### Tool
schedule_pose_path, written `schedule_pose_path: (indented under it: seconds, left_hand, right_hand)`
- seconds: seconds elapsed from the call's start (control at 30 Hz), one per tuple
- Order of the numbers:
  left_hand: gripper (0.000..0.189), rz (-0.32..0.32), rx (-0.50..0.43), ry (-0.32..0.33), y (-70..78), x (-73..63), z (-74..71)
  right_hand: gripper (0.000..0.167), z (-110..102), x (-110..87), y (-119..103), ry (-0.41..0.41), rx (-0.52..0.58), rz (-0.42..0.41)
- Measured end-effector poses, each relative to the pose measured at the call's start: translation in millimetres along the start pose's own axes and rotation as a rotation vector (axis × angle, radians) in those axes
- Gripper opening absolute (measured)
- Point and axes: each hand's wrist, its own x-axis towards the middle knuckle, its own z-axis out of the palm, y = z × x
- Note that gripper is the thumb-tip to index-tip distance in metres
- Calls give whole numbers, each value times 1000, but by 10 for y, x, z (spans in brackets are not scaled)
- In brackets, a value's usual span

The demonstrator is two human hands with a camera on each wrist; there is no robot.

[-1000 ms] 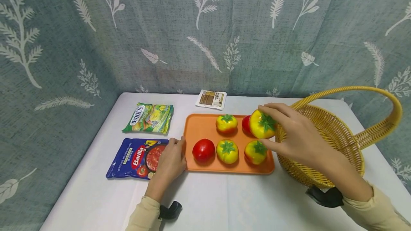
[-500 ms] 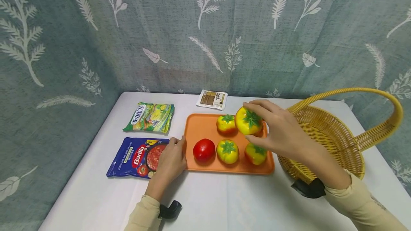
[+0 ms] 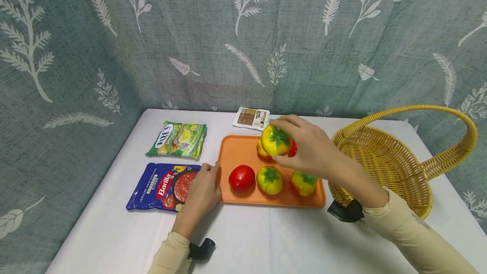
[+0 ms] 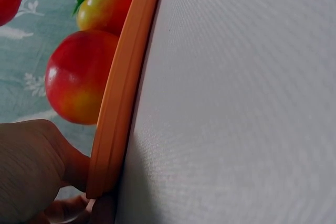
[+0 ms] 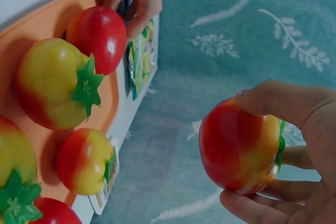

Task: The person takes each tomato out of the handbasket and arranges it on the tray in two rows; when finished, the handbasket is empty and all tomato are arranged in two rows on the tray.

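My right hand (image 3: 310, 149) grips a yellow-and-red toy tomato (image 3: 275, 140) with a green star-shaped top, thumb and fingers round its sides. It is held above the back of the orange tray (image 3: 235, 151), partly hiding two fruits behind it. In the right wrist view the held toy tomato (image 5: 239, 145) shows its red underside, apart from the tray. My left hand (image 3: 204, 187) pinches the tray's left edge, as the left wrist view shows at the tray rim (image 4: 118, 93). On the tray lie a red fruit (image 3: 242, 178) and yellow-red toy tomatoes (image 3: 269, 180) along the front.
A wicker basket (image 3: 380, 155) with a tall handle stands right of the tray. Left of the tray lie a green candy bag (image 3: 178, 139) and a blue Barilla sauce pouch (image 3: 161, 187), partly behind my left hand. A small white-and-brown packet (image 3: 251, 117) lies behind the tray.
My right hand has moved left with the toy tomato, from beside the basket to above the tray's back middle. The left hand has stayed on the tray edge.
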Motion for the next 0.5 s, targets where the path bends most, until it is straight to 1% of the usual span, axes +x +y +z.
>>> schedule_pose_path:
  seconds: [0.27, 0.37, 0.5]
  left_hand:
    - [63, 18, 1, 11, -5, 0, 11]
    - [64, 8, -3, 3, -7, 5, 12]
    - [65, -9, -9, -4, -4, 6, 10]
  right_hand:
    - [70, 64, 141, 22, -18, -7, 0]
    - [70, 70, 213, 27, -41, -14, 15]
    - [71, 95, 315, 21, -91, -19, 41]
